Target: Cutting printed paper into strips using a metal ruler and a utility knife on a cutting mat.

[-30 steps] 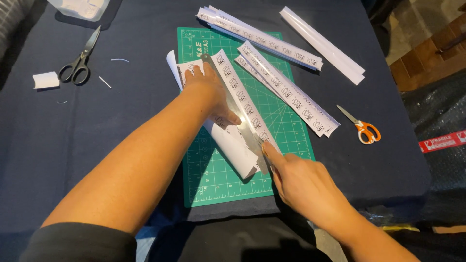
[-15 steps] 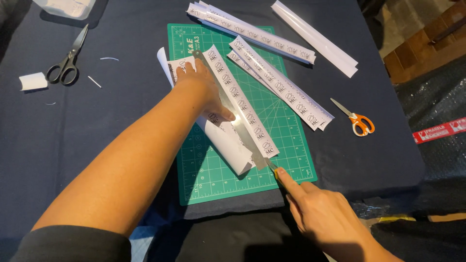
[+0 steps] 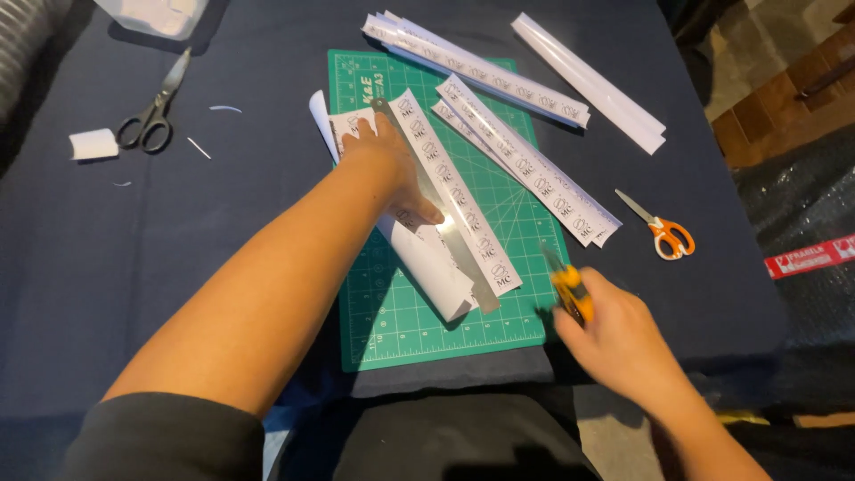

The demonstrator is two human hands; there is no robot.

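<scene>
My left hand (image 3: pixel 389 167) presses flat on a metal ruler (image 3: pixel 450 233) that lies slantwise over a curled white printed sheet (image 3: pixel 426 260) on the green cutting mat (image 3: pixel 392 321). A cut paper strip (image 3: pixel 454 191) with small printed marks lies along the ruler's right edge. My right hand (image 3: pixel 621 340) is off the mat's lower right corner, shut on a yellow utility knife (image 3: pixel 568 289) whose blade points up toward the mat. The knife is clear of the paper.
Several cut strips (image 3: pixel 525 169) lie on the mat's right side and more (image 3: pixel 476 67) beyond its top. Folded white paper (image 3: pixel 592 82) at top right. Orange scissors (image 3: pixel 663 232) to the right, black scissors (image 3: pixel 153 116) and a paper scrap (image 3: pixel 93 144) to the left. Dark cloth (image 3: pixel 134 232) covers the table.
My right hand drew the knife down along the ruler past the sheet's lower end and moved right, off the mat. My left hand stayed pressed on the ruler.
</scene>
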